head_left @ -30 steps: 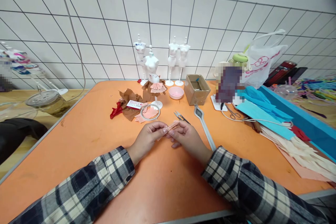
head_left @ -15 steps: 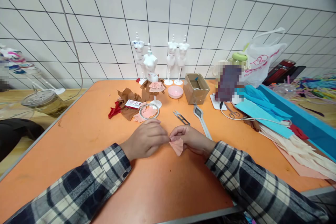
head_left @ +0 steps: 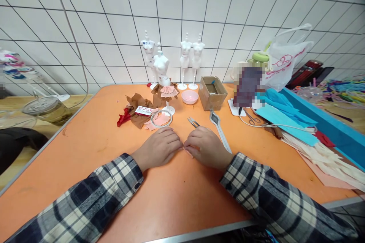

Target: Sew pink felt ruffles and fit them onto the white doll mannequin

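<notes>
A small piece of peach crepe paper (head_left: 188, 153) is mostly covered by my fingers; only a narrow strip shows below them. My right hand (head_left: 209, 147) is closed in a pinch on it. My left hand (head_left: 159, 148) is closed too, its fingertips meeting the right ones at the paper's edge. Just beyond my right hand lie the thread snips (head_left: 193, 122), their handles partly hidden. A silver wire ring (head_left: 161, 119) rests on peach paper scraps (head_left: 151, 124) ahead of my left hand.
Small white mannequins (head_left: 161, 64) stand along the wall, one in a peach ruffled skirt. Near them are a pink bowl (head_left: 189, 97), a cardboard box (head_left: 213, 98) and a grey tool (head_left: 219, 129). Scissors (head_left: 252, 118), a phone (head_left: 248, 85) and coloured paper sheets (head_left: 288, 125) occupy the right side.
My right hand has turned over the peach crepe paper, so its fanned part is now mostly hidden. The fingertips of both hands have come together. The view has shifted slightly.
</notes>
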Demonstrator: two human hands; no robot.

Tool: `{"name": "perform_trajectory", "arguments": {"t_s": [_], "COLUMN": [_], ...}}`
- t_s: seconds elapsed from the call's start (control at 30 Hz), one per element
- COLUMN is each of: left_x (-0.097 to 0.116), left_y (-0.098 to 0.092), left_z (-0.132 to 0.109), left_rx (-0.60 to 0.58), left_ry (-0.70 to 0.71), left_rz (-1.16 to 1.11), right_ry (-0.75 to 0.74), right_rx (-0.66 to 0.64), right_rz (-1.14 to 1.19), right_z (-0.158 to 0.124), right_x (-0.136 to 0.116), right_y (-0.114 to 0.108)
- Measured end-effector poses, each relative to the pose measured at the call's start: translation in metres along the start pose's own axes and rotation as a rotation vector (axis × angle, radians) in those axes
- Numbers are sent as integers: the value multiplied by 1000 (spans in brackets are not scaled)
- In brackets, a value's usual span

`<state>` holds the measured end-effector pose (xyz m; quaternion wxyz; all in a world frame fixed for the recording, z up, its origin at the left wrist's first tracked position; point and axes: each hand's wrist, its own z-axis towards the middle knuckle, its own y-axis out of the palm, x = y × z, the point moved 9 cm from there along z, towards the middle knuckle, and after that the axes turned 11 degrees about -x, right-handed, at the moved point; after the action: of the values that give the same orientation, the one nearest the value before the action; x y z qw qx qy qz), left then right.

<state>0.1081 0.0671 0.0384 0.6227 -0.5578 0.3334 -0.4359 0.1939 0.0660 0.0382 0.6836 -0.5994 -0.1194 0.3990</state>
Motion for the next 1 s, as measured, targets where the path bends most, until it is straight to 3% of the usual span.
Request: {"name": "perform_trajectory", "arguments": {"t_s": [0.17, 0.3, 0.43, 0.57, 0.63, 0.7, 0.87, 0.93, 1.0], "left_x": [1, -10, -36, -52, -56, -62, -65, -56, -49], "left_y": [-1, 0, 13, 44, 51, 50, 19, 8, 3], "left_z": [1, -2, -10, -18, -21, -25, -29, -26, -22], "left_rx": [17, 66, 209, 356, 430, 483, 504, 492, 474], "left_ry": [-78, -233, -484, -669, -696, -722, -677, -618, -582], "left_rz": [34, -79, -566, -1224, -1382, -1379, -908, -761, -694], "right_ry": [-4, -27, 4, 20, 18, 109, 459, 515, 540], "right_rx": [59, 78, 127, 189, 200, 186, 36, 4, 7], "right_rz": [-247, -409, -528, -523, -378, -133, 756, 1113, 1304], "right_z": [-2, -1, -1, -6, -8, -7, -4, -3, -4], "right_x": [-14, -22, -27, -33, -32, -19, 33, 39, 40], "right_y": [-6, -5, -10, -18, -20, -19, 24, 44, 55]}}
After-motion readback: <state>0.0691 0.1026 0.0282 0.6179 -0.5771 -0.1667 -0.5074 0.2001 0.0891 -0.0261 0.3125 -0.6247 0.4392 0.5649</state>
